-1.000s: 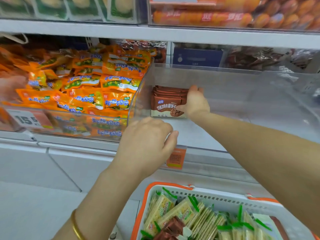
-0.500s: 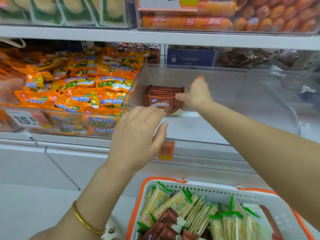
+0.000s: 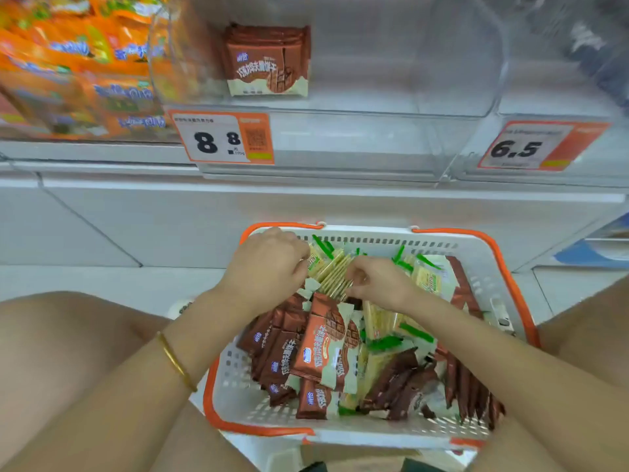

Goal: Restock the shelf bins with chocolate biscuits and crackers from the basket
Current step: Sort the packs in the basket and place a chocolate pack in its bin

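Head view: the orange-rimmed basket (image 3: 374, 240) sits at 6 o'clock, below the shelf. At its 12 o'clock end the left hand (image 3: 269, 267) and right hand (image 3: 381, 286) meet on a row of crackers (image 3: 332, 275), the fingers of both curled around the packs. Toward 6 o'clock lie heaped chocolate biscuits (image 3: 320, 349) (more crackers mixed in). At 12 o'clock a clear bin (image 3: 442, 69) holds a small biscuit stack (image 3: 269, 59) at its left, above an 8.8 price tag (image 3: 221, 137).
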Demonstrator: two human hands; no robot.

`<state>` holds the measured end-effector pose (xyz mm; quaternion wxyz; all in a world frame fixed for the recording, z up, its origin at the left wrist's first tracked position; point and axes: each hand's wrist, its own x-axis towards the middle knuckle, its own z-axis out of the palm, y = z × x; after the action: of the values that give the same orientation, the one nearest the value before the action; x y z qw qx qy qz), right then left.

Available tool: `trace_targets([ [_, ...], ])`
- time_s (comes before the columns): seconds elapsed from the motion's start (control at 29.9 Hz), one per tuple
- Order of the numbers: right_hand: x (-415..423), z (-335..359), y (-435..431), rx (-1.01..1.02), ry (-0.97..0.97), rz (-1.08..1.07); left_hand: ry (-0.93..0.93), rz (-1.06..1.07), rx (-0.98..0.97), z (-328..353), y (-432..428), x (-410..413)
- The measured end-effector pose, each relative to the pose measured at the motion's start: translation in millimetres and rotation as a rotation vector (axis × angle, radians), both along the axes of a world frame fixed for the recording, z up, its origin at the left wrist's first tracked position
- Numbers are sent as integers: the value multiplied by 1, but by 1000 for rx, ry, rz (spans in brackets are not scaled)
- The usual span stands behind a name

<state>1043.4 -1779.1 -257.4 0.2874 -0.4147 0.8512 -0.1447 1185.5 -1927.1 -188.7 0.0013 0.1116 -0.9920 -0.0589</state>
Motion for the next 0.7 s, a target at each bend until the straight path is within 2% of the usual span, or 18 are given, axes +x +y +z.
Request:
trace_targets([
  [0.17,36,-38,-5,129,151,222,-15,12,10,-15,-2,-5],
  [0.23,43,-46,-5,128,212,240,-11,21,23,-16,-4,-5],
  [0.37,37,-49,-6,77,206,186,10,21,45,-17,-4,-6],
  [0.43,31,-45,-7,28,127,133,2,23,60,-17,-4,-5],
  [0.53,20,-27,-6,-51,-126,7,-33,37,136,-16,-4,-6],
  [0.6,11,-6,-4,-111,-312,-101,-94,48,238,-15,-3,-6],
  [0.7,0,33,-4,-346,-538,-266,-211,92,479,-8,-2,-6],
])
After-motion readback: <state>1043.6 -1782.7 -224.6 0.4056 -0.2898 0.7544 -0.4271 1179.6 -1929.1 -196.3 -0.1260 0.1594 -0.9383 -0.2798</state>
